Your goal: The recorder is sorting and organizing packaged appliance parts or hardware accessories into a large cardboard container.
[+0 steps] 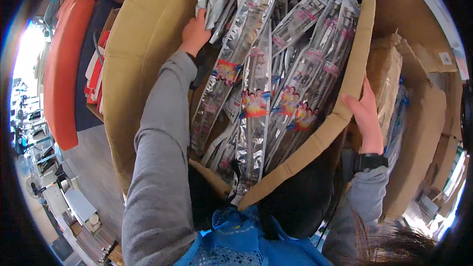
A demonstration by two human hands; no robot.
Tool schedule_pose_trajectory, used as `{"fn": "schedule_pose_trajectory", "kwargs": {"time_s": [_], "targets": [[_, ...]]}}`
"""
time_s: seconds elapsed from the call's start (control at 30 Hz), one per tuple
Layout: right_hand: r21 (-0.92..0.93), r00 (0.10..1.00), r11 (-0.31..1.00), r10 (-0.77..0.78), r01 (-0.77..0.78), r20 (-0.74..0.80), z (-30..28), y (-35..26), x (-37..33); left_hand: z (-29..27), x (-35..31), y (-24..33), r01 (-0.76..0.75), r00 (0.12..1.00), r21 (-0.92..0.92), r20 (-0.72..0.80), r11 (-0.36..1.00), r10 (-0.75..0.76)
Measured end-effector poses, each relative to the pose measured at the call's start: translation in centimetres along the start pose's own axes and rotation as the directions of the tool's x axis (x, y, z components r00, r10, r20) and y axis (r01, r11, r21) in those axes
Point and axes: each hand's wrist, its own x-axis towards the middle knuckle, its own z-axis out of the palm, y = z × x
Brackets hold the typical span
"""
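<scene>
A large open cardboard box point(129, 54) stands in front of me, full of long, slim silver-and-clear plastic packages point(256, 66) with colourful printed pictures. Inside its far left part, my left hand point(195, 33) is closed on whitish plastic packets point(215, 6), whose upper ends stick up past my fingers. What these packets contain cannot be made out. At the right side, my right hand point(365, 113) grips the box's cardboard rim, thumb on the inner side and fingers mostly hidden behind it. The packages lie lengthwise and overlap, some tilted to the right.
More cardboard boxes point(411, 133) crowd the right side, one with clear plastic wrap. To the left are a red padded panel point(71, 69) and a small box of red-and-white items point(96, 76). A standing fan point(33, 187) and cluttered tables lie farther left across the grey floor.
</scene>
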Motion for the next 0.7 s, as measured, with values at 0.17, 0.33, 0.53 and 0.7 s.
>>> {"fn": "schedule_pose_trajectory", "kwargs": {"time_s": [0.17,0.33,0.53,0.7], "targets": [[-0.002,0.992,0.993,-0.121,0.121,0.015,0.3,0.3,0.4,-3.6,-3.4,-0.5,0.092,0.994,-0.056,-0.055,0.994,-0.095],[-0.04,0.999,0.998,-0.048,0.048,0.0,0.7,0.3,0.4,-10.6,-7.4,-1.0,0.188,0.972,-0.176,-0.109,0.966,-0.209],[-0.099,0.995,0.991,-0.094,0.09,-0.039,0.4,1.4,0.6,-19.2,-16.9,1.3,0.097,0.93,-0.436,-0.281,0.895,-0.238],[-0.06,0.997,0.995,-0.075,0.074,-0.022,-1.1,2.9,0.5,-25.8,-26.9,2.9,0.057,0.869,-0.945,-0.112,0.323,-0.481]]}}
